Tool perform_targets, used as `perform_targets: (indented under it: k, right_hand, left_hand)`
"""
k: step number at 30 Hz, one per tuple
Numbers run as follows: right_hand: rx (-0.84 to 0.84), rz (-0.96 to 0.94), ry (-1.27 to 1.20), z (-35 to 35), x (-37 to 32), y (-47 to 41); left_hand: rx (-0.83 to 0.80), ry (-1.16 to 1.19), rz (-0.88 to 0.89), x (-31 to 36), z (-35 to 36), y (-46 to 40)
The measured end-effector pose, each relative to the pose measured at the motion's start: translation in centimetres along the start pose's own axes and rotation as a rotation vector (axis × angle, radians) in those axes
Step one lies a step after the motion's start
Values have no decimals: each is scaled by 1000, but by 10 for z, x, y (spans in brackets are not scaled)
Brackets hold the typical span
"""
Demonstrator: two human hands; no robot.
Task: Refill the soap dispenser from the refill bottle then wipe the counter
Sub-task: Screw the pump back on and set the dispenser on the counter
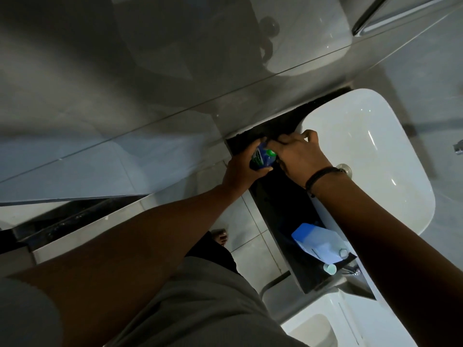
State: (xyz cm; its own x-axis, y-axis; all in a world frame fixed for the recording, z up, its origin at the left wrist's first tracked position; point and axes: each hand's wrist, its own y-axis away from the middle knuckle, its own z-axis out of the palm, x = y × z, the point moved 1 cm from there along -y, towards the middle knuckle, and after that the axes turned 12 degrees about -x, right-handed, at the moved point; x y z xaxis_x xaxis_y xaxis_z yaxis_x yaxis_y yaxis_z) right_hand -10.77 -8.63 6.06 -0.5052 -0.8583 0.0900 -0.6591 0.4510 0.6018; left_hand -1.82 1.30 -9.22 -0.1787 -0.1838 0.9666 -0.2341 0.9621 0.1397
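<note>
Your left hand (240, 169) clasps the blue soap dispenser (263, 159) on the dark counter (283, 201), while your right hand (300, 156) fingers pinch its green top (271, 153).

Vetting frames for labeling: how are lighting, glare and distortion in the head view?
Head view: dim overall, with the black counter nearly featureless; specular streaks on the glossy white ceramic basin; reflections on the grey wall tiles; wide-angle tilt and bending of straight edges; the small blue bottle with a green cap, gripped by the left hand with the right hand against it, is soft and its label unreadable.
</note>
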Motion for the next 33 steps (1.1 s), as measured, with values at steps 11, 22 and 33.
perform_targets:
  k: [11,22,33]
  right_hand:
    - [34,12,-51,0,10,-7]
    - [89,57,-198,3,11,-6]
    - [49,73,102,-10,8,-18]
  left_hand:
    - [12,3,28,-1,1,-1]
    - [29,27,12,-1,2,0]
    - [3,35,-24,3,1,0]
